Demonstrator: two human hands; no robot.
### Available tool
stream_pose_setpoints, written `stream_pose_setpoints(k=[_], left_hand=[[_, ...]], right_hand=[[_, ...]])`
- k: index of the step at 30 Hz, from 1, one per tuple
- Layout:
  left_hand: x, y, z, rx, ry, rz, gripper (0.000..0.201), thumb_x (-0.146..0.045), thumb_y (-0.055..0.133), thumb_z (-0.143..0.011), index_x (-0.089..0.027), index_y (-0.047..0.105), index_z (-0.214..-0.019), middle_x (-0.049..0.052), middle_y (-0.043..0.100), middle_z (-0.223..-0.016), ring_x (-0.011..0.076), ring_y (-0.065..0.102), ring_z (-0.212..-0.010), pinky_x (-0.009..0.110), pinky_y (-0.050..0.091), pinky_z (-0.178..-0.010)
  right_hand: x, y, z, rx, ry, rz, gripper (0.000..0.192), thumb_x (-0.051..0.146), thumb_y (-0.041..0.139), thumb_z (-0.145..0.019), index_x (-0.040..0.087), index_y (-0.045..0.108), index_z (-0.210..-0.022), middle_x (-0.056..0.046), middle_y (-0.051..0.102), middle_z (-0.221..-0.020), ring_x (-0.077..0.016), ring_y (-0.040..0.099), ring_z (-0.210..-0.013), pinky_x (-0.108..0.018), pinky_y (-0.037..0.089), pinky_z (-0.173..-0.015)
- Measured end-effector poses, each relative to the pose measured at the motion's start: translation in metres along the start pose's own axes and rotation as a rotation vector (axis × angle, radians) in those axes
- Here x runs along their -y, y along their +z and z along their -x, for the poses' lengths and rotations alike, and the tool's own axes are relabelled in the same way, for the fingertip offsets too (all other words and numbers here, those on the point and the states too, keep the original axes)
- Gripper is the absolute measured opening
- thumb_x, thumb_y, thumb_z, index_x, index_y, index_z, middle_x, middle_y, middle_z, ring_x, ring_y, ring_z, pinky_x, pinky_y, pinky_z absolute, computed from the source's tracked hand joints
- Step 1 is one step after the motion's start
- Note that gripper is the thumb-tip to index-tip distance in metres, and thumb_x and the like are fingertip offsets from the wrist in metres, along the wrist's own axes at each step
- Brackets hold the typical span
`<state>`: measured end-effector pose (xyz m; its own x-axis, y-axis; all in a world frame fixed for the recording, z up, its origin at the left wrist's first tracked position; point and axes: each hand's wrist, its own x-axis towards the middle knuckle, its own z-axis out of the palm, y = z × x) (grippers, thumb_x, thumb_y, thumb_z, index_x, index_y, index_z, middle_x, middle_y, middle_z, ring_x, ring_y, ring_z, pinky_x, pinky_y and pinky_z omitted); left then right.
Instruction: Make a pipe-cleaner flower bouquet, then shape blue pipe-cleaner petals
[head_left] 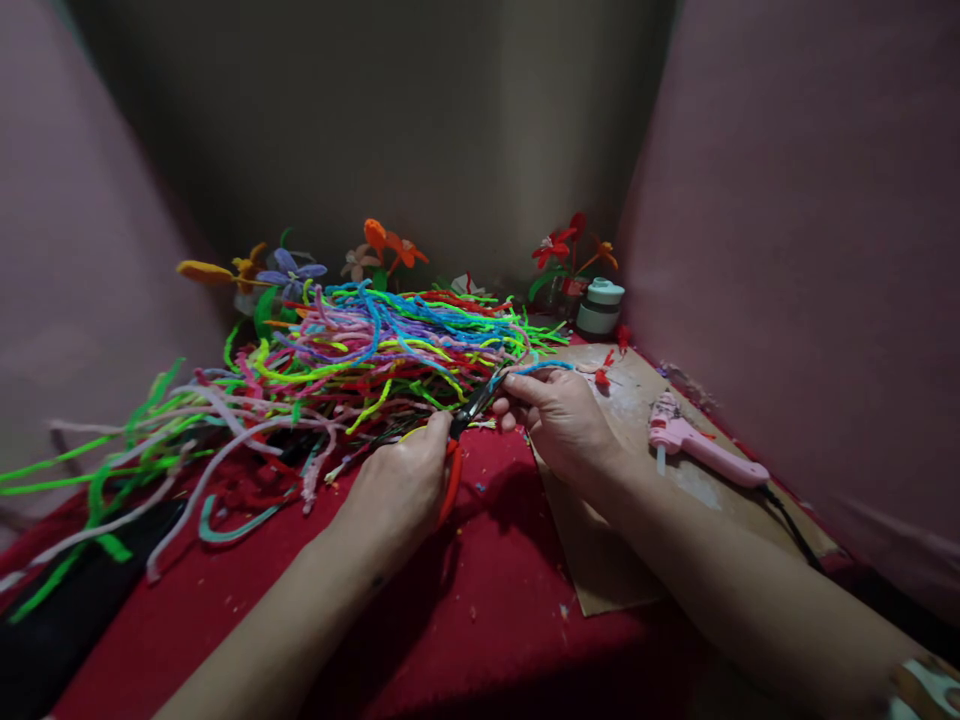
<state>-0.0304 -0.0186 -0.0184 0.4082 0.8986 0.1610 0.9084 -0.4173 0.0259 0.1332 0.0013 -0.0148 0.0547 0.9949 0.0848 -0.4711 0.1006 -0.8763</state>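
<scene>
My left hand [401,485] grips a pair of scissors [466,425] with red handles, the dark blades pointing up and right. My right hand [559,415] pinches a blue pipe cleaner [544,367] just beyond the blade tips. Both hands hover over a red cloth [480,600]. Behind and to the left of them sprawls a large pile of pipe cleaners [360,350] in green, pink, blue, purple and red.
A pink glue gun [701,445] lies on a cardboard sheet [600,560] at the right. A small white jar [600,305] and pipe-cleaner flowers [390,248] stand at the back by the wall. Pink walls close in on both sides.
</scene>
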Motion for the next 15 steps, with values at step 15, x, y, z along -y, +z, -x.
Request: stream_pose_setpoints(k=[15], left_hand=[[0.006,0.012,-0.001,0.108,0.069,0.696,0.029,-0.03,0.039,-0.085,-0.019,0.049,-0.11,0.003,0.059,-0.07,0.0165,0.057,-0.063,0.025,0.041,-0.059]], right_hand=[[0.001,0.004,0.002,0.111,-0.023,0.023,0.009,0.014,0.06,-0.071,0.013,0.053,-0.065,-0.005,0.066,-0.063,-0.0114,0.061,-0.044,-0.021,0.053,-0.045]])
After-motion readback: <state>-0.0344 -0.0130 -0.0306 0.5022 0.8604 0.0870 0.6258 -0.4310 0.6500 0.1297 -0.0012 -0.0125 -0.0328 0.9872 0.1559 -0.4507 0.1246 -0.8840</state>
